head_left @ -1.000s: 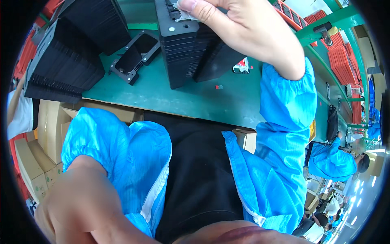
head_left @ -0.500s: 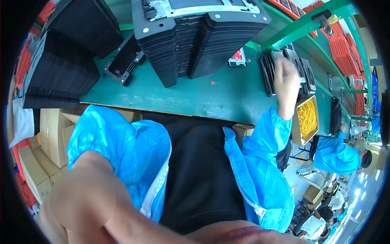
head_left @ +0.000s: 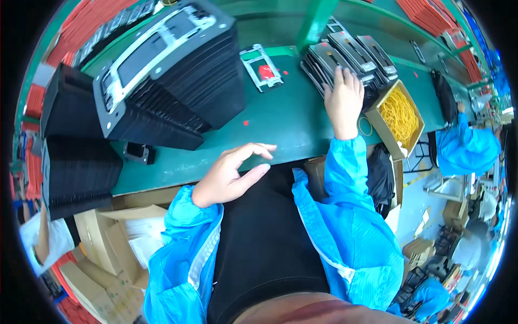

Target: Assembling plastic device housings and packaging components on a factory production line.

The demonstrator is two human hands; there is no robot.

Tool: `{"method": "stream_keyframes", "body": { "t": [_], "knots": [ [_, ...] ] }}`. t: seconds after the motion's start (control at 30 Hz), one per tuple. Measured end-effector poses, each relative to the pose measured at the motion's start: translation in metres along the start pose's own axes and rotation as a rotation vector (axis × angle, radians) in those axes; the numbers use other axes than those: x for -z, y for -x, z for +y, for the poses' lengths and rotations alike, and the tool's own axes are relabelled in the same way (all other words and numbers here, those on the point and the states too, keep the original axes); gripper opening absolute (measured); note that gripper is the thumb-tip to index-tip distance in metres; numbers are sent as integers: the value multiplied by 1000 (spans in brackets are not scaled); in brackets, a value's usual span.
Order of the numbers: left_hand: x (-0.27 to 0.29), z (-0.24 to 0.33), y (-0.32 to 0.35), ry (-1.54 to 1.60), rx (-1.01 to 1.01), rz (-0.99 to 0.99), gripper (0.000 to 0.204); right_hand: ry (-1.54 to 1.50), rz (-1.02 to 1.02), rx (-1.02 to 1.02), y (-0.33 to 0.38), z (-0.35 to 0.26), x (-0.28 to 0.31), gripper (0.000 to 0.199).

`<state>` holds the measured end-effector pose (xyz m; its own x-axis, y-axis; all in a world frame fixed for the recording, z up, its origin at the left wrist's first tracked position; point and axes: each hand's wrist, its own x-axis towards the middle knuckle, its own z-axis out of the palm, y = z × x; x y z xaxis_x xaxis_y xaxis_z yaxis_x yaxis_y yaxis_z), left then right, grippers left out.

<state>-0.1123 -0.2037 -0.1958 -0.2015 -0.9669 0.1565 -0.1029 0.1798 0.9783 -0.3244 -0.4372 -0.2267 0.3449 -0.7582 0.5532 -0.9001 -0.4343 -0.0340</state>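
My right hand reaches over a bundle of dark phone-sized frames, its fingers spread and the fingertips at the bundle's near edge. Whether it grips any of them, I cannot tell. My left hand hovers at the near edge of the green table, fingers apart with nothing in them. More bundles of dark frames lie alongside. Beside my right wrist are a loose yellow rubber band and a cardboard box full of yellow rubber bands.
A tall stack of black trays with a silver frame on top stands left of centre. Another silver frame lies flat behind the hands. More black stacks fill the left side. A green post rises at the back. Cardboard boxes stand below left.
My left hand has come up from the lower left to the table edge. My right hand has lowered onto the dark frames, its fingers now spread. The view has shifted.
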Motion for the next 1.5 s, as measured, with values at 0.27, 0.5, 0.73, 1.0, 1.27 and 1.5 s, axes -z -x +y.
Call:
{"method": "stream_keyframes", "body": {
  "t": [0.27,0.5,0.73,1.0,1.27,1.5],
  "knots": [
    [-28,-36,-46,502,187,81,50,-278,97,-30,29,-12,27,46],
    [-40,-50,-73,706,19,115,67,-1031,-121,296,83,-53,75,39],
    [-32,-41,-58,-410,-150,194,71,-1778,-272,-492,54,-71,56,23],
    [-11,-38,8,-285,40,159,73,-1895,-733,135,16,-63,31,17],
    [-1,-23,17,519,5,261,77,-507,8,549,-71,-80,-56,11],
    [21,45,19,446,-61,336,91,-1812,-311,699,-73,-89,105,22]
  ]
}}
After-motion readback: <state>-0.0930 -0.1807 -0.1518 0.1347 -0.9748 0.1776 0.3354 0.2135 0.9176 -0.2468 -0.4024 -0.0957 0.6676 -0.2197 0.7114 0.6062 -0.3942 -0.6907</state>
